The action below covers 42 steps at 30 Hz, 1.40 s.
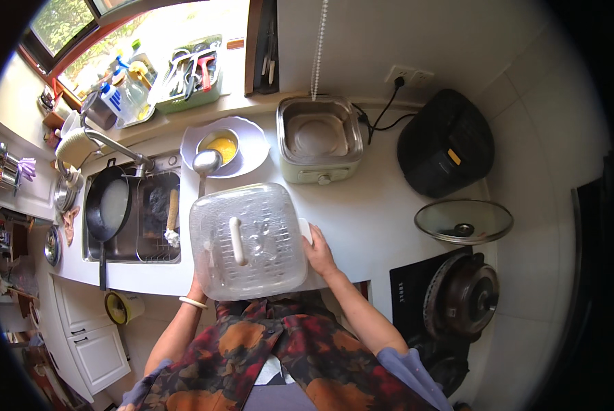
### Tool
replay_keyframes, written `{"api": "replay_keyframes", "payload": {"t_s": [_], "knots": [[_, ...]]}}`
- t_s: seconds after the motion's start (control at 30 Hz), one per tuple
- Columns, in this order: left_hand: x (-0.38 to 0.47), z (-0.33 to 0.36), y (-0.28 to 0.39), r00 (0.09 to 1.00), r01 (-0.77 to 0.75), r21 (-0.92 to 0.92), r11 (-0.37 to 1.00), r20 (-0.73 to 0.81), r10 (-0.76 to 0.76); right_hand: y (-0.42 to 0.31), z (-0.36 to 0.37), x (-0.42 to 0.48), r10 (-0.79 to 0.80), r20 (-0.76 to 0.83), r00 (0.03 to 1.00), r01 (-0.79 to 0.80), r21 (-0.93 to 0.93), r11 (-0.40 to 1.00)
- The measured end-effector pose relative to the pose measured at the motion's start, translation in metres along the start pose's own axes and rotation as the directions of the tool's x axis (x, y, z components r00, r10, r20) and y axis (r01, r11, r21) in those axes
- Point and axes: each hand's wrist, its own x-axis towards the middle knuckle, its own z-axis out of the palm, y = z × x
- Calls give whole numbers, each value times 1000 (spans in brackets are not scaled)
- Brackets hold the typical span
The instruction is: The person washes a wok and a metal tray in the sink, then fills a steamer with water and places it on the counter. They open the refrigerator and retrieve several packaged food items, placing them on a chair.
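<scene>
A square clear plastic lid [266,221] with a white handle covers a steamer tray close before me, over the counter's front edge. My right hand [319,251] grips the tray's white side handle. On the other side my left hand [199,287] is mostly hidden behind the lid, so its hold cannot be made out. Beyond, a metal ladle [207,162] leans across a metal bowl of beaten egg [224,147], which stands on a pale scalloped plate [255,146]. The light green electric cooker base [314,173] stands uncovered, its metal basin visible.
The sink [132,257] at left holds a black frying pan [107,205] and a wire rack. A black air fryer [443,144], a glass pan lid [463,222] and a cooktop [404,293] with a covered pot are at right. Utensils fill a green basket [189,100] on the windowsill.
</scene>
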Motion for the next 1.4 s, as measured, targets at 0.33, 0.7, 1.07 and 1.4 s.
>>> {"api": "replay_keyframes", "payload": {"t_s": [0.33, 0.7, 1.07, 1.4], "knots": [[-57, 165, 227, 616, -512, 771, 378, 24, 787, -6, -206, 247, -177, -669, 722, 86, -166, 982], [176, 287, 243, 913, 342, 807, 482, -164, -375, 56, -255, 385, 180, -689, 702, -281, -37, 959], [228, 268, 183, 865, 402, 530, 747, 49, -500, 46, -275, 433, -48, -724, 689, -103, -163, 981], [254, 268, 161, 859, 410, 476, 778, 85, -505, 42, -279, 431, -86, -736, 672, -132, -234, 963]]}}
